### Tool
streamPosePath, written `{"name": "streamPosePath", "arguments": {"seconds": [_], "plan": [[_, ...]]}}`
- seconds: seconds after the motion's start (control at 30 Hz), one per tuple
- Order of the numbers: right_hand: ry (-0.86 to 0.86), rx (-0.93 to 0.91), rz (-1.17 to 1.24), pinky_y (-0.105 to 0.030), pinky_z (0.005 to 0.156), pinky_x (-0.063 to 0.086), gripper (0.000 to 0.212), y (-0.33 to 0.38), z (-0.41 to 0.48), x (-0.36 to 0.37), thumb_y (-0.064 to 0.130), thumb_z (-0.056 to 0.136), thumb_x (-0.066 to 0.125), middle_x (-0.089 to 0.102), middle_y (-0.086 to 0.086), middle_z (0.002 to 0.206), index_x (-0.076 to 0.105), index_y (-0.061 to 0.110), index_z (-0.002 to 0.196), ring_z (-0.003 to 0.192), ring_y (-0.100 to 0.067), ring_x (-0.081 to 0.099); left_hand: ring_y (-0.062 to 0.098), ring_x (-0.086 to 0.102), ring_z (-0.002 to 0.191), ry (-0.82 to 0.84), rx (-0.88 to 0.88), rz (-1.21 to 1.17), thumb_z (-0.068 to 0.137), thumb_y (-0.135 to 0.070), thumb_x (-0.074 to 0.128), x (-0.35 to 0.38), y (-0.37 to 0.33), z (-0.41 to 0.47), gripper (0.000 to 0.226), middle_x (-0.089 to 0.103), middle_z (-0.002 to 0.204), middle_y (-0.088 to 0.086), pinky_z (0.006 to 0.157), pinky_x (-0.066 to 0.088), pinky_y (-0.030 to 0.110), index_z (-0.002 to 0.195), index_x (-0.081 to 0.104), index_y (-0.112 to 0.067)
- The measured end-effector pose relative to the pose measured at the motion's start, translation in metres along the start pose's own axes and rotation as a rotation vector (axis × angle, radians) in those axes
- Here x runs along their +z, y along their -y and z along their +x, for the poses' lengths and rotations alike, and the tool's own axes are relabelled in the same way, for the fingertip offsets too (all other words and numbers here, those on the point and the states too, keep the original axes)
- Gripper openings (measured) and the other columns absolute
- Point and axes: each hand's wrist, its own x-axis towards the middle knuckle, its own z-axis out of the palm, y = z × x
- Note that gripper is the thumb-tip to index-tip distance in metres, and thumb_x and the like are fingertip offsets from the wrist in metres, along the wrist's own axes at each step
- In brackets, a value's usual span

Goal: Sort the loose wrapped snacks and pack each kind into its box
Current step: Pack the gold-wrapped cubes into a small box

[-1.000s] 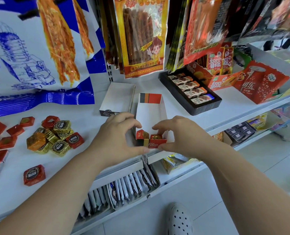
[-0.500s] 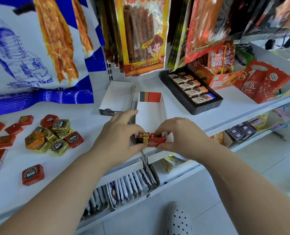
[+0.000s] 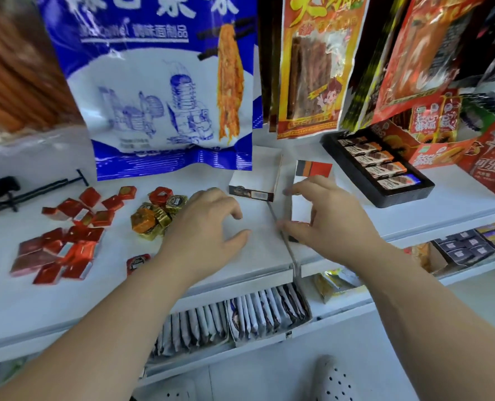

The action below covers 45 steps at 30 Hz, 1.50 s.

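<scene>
The white shelf (image 3: pixel 37 308) ends at a front edge that runs under both wrists. A thin divider strip (image 3: pixel 287 247) crosses the shelf from between the two boxes to that edge. There is bare shelf between the hands, and a wider bare stretch at the near left, in front of the loose snacks.

The left hand (image 3: pixel 208 227) hovers over the shelf just right of the gold and orange snacks (image 3: pixel 153 218). Its fingers are loosely curled and hold nothing.

The right hand (image 3: pixel 327 224) arches over the near end of the open box (image 3: pixel 302 199). Its index fingertip and thumb are on the box's left wall, so its fingers grip the box. Something red shows at the thumb, inside the near end.

The open box's long axis runs away from the person, with a black, orange and red flap at the far end. A second box (image 3: pixel 255 180) stands just left of it and farther back; its dark front label is too blurred to read.

The red wrapped snacks (image 3: pixel 66 244) lie scattered at far left, and one red piece with a round label (image 3: pixel 137 261) sits near the left forearm.

A blue and white bag (image 3: pixel 165 96) hangs above — "调味面制品" is readable on it. To the right are a black tray of bars (image 3: pixel 382 169) and a red carton (image 3: pixel 489 169) marked "可乐".
</scene>
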Motion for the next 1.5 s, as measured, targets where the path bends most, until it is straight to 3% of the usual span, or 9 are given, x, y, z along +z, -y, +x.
{"name": "streamPosePath", "arguments": {"seconds": [0.17,0.4,0.5,0.63,0.7,0.93,1.1,1.3,1.5], "plan": [[0.168,-0.088,-0.009,-0.027,0.081,0.048,0.045,0.045,0.016,0.036,0.048,0.082,0.072,0.062,0.008,0.121,0.066,0.027,0.121,0.089,-0.008,0.057,0.003,0.055,0.068,-0.033,-0.216,-0.067,0.069,-0.034,0.082,-0.046,0.036,-0.033,0.021,0.059,0.075,-0.012,0.062,0.045,0.022,0.072,0.063,-0.026],[0.382,-0.130,0.011,-0.036,0.108,0.038,0.062,0.082,0.024,0.093,0.037,0.088,0.065,0.038,0.007,0.150,0.042,0.033,0.146,0.127,-0.025,0.042,-0.002,0.050,0.080,0.219,-0.457,-0.007,0.061,-0.039,0.090,-0.086,0.088,-0.070,0.047,0.056,0.100,-0.012,0.069,0.042,0.025,0.101,0.065,-0.038],[0.380,-0.189,-0.068,-0.040,0.104,0.039,0.059,0.092,0.024,0.112,0.033,0.092,0.058,0.034,0.007,0.155,0.039,0.031,0.148,0.120,-0.030,0.043,-0.002,0.051,0.086,0.300,-0.484,-0.048,0.061,-0.036,0.091,-0.086,0.091,-0.073,0.058,0.056,0.107,-0.013,0.079,0.049,0.030,0.112,0.063,-0.039],[0.307,-0.187,-0.032,-0.033,0.095,0.044,0.053,0.093,0.027,0.120,0.036,0.083,0.069,0.052,0.007,0.136,0.057,0.029,0.134,0.108,-0.024,0.052,-0.009,0.050,0.072,0.350,-0.443,-0.070,0.066,-0.024,0.090,-0.080,0.086,-0.068,0.047,0.057,0.091,-0.018,0.057,0.036,0.007,0.104,0.064,-0.035],[0.258,-0.172,0.028,-0.030,0.087,0.046,0.044,0.092,0.028,0.118,0.034,0.079,0.074,0.058,0.006,0.121,0.064,0.028,0.122,0.100,-0.021,0.055,-0.007,0.049,0.067,0.346,-0.413,-0.028,0.068,-0.025,0.089,-0.078,0.085,-0.064,0.040,0.056,0.083,-0.017,0.049,0.034,0.006,0.100,0.066,-0.032],[0.309,-0.157,0.136,-0.028,0.074,0.051,0.022,0.077,0.027,0.092,0.038,0.080,0.077,0.068,0.007,0.087,0.073,0.023,0.096,0.079,-0.011,0.061,0.004,0.066,0.073,0.357,-0.354,-0.226,0.073,-0.026,0.085,-0.072,0.079,-0.055,0.022,0.071,0.083,-0.009,0.071,0.058,0.023,0.092,0.073,-0.026],[0.354,-0.054,0.217,-0.022,0.078,0.053,0.021,0.066,0.019,0.076,0.030,0.089,0.068,0.074,0.007,0.097,0.074,0.023,0.108,0.087,-0.004,0.066,0.008,0.067,0.074,0.398,-0.336,-0.195,0.088,-0.030,0.069,-0.063,0.069,-0.047,0.012,0.072,0.081,-0.004,0.077,0.058,0.034,0.092,0.073,-0.020],[0.329,-0.033,0.211,-0.010,0.073,0.045,0.017,0.058,0.014,0.075,0.024,0.094,0.062,0.073,0.008,0.098,0.075,0.021,0.105,0.084,-0.002,0.061,0.011,0.072,0.075,0.405,-0.466,-0.340,0.098,-0.027,0.056,-0.057,0.064,-0.040,0.026,0.067,0.098,-0.004,0.080,0.060,0.036,0.123,0.063,-0.024],[0.342,-0.046,0.124,-0.006,0.070,0.035,0.022,0.054,0.013,0.071,0.028,0.092,0.066,0.067,0.006,0.099,0.073,0.022,0.111,0.080,-0.004,0.054,0.006,0.066,0.070,0.318,-0.394,-0.217,0.093,-0.028,0.065,-0.055,0.067,-0.040,0.019,0.065,0.088,-0.017,0.077,0.059,0.031,0.110,0.071,-0.031]]}}
